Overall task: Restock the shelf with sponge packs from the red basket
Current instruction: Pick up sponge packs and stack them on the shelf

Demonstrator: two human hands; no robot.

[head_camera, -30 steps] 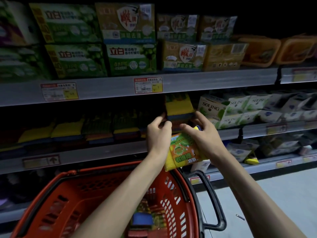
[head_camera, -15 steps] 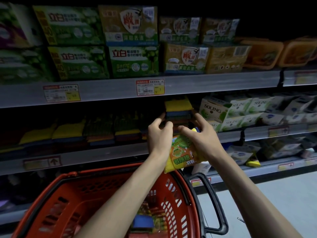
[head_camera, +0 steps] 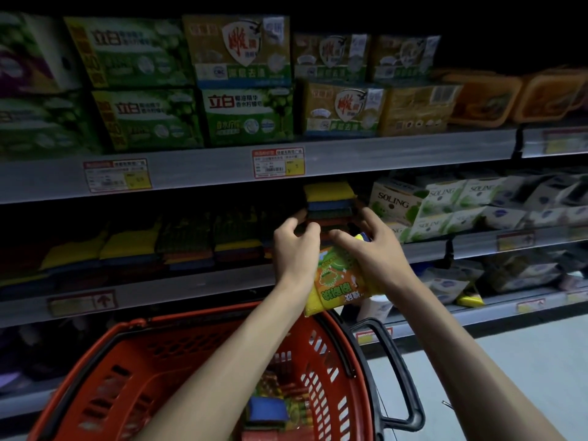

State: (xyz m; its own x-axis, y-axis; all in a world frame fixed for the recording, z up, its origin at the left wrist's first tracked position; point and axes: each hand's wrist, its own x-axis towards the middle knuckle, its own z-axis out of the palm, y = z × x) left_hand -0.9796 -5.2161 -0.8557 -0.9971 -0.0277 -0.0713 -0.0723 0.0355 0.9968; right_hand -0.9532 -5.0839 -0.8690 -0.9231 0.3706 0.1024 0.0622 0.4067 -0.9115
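2 hands meet at the middle shelf (head_camera: 191, 283). Between them is 1 sponge pack (head_camera: 337, 281), tilted, hanging over the far rim of the 1 red basket (head_camera: 159, 361) and just below a stack of sponges (head_camera: 329, 202) showing 4 colours: yellow, blue, green and red. The pack's wrapper is orange and green with print, and yellow sponge shows at its near left edge. The right hand (head_camera: 372, 249) clamps over the pack's top. The left hand (head_camera: 296, 246) curls against its left side, but I cannot tell whether it grips. More packs (head_camera: 270, 405) lie in the basket.
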